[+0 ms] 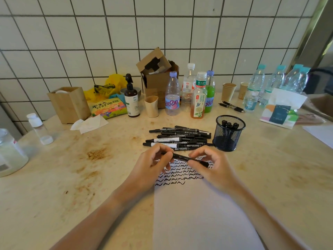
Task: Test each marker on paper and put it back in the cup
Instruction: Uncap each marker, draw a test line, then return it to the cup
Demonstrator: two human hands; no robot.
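Paper: white smooth sheet under both hands, rows of black squiggles.
Cup: round black wire mesh, beyond right hand.
Marker: slim black barrel, pinched at each end by left hand and right hand, above paper.

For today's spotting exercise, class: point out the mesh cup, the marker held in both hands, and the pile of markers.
mesh cup [227,139]: head view, on its front mesh wall.
marker [181,157]: head view, on the bare barrel between the two hands.
pile of markers [177,137]: head view, on the middle of the heap.
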